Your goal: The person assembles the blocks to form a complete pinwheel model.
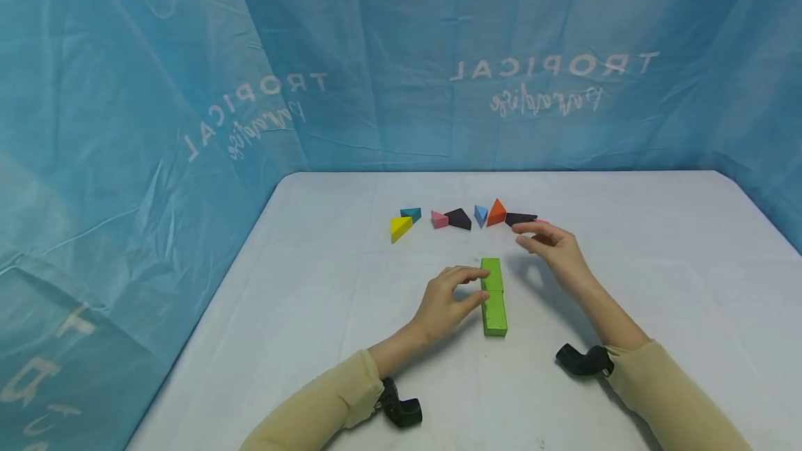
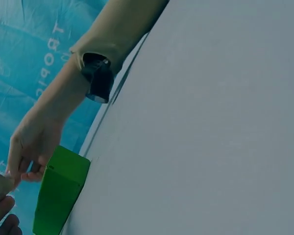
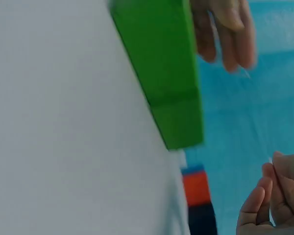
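Note:
Two bright green blocks (image 1: 493,298) lie end to end in a row on the white table. My left hand (image 1: 443,303) is at their left side, thumb and fingers parted and loosely bent; its fingertips overlap the blocks' left edge in the head view. In the right wrist view, that hand (image 3: 225,29) shows beside the green row with nothing between its fingers. Farther back, my right hand (image 1: 557,252) reaches over the table, fingers bent toward the thumb, nothing seen between them. Its fingertips are close to a black block (image 1: 519,218) and a pink block (image 1: 541,222), which the hand partly hides.
Along the back lie an orange triangular block (image 1: 496,213), a light blue one (image 1: 480,215), a black block (image 1: 459,218), a pink block (image 1: 439,220), a teal block (image 1: 411,214) and a yellow block (image 1: 400,227). A blue printed curtain (image 1: 401,117) hangs behind the table (image 1: 301,284).

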A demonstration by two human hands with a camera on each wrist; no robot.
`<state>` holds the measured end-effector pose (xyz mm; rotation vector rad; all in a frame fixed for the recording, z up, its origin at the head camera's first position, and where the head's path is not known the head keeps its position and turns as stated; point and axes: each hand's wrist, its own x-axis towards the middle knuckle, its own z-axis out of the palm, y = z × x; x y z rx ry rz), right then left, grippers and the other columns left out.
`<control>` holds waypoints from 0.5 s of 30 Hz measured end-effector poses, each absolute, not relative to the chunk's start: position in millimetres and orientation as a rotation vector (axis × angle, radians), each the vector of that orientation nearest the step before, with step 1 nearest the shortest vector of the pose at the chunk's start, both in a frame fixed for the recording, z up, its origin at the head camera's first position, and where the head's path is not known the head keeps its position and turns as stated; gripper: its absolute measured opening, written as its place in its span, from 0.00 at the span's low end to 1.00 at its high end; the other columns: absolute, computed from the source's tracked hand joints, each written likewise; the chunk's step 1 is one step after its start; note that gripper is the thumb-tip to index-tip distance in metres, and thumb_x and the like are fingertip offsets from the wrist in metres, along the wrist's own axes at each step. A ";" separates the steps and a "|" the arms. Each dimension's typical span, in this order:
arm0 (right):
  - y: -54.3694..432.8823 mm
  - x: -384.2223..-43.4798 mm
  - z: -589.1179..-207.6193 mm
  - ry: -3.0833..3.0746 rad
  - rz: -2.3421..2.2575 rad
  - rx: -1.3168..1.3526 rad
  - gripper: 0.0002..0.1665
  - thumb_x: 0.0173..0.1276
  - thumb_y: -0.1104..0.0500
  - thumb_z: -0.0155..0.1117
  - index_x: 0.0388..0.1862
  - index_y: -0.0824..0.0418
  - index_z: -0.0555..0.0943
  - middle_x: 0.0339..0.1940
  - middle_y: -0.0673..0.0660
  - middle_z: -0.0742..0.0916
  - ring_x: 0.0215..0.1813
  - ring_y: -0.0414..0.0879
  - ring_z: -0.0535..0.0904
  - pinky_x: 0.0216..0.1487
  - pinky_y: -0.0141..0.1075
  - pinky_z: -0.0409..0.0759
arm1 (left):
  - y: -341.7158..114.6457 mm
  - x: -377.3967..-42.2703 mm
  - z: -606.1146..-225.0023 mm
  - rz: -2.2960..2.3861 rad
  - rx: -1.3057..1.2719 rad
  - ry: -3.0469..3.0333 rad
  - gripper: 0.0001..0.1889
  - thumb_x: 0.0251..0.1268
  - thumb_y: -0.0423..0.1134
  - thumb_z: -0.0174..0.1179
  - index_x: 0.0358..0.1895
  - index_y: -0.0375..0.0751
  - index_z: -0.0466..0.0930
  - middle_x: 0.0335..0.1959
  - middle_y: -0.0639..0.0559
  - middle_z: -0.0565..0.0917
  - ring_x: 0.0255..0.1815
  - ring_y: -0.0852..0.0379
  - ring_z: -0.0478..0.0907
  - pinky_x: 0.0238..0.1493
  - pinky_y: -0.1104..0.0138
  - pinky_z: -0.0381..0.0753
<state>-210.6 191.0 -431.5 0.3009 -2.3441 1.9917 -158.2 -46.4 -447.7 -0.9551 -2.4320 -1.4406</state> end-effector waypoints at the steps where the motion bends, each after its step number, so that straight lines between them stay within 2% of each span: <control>1: 197.6 -214.5 -429.7 -2.311 1.998 0.266 0.22 0.67 0.55 0.63 0.55 0.67 0.78 0.50 0.55 0.82 0.43 0.44 0.75 0.45 0.33 0.75 | -46.1 -160.6 -447.8 -1.448 -0.945 -2.432 0.18 0.61 0.39 0.64 0.55 0.41 0.79 0.51 0.53 0.81 0.51 0.60 0.74 0.52 0.66 0.75; 7: 230.4 -235.4 -428.3 -2.101 2.087 0.085 0.22 0.66 0.59 0.64 0.55 0.71 0.75 0.47 0.50 0.82 0.46 0.40 0.75 0.46 0.22 0.71 | -42.6 -165.8 -451.9 -1.496 -0.928 -2.480 0.20 0.60 0.41 0.65 0.56 0.41 0.78 0.52 0.53 0.80 0.54 0.59 0.73 0.54 0.67 0.73; 10: 238.7 -241.2 -435.2 -2.152 2.044 0.025 0.26 0.66 0.58 0.64 0.57 0.72 0.74 0.47 0.48 0.81 0.47 0.36 0.74 0.46 0.21 0.70 | -41.0 -165.5 -454.8 -1.495 -0.929 -2.496 0.21 0.59 0.41 0.66 0.56 0.41 0.78 0.52 0.53 0.80 0.54 0.59 0.73 0.55 0.68 0.72; 15: 243.5 -245.0 -446.6 -2.429 1.779 0.004 0.29 0.67 0.52 0.62 0.61 0.68 0.73 0.55 0.59 0.80 0.48 0.32 0.73 0.45 0.19 0.70 | -39.9 -164.0 -456.3 -1.495 -0.932 -2.516 0.20 0.59 0.40 0.66 0.56 0.40 0.78 0.51 0.53 0.80 0.53 0.59 0.74 0.55 0.69 0.72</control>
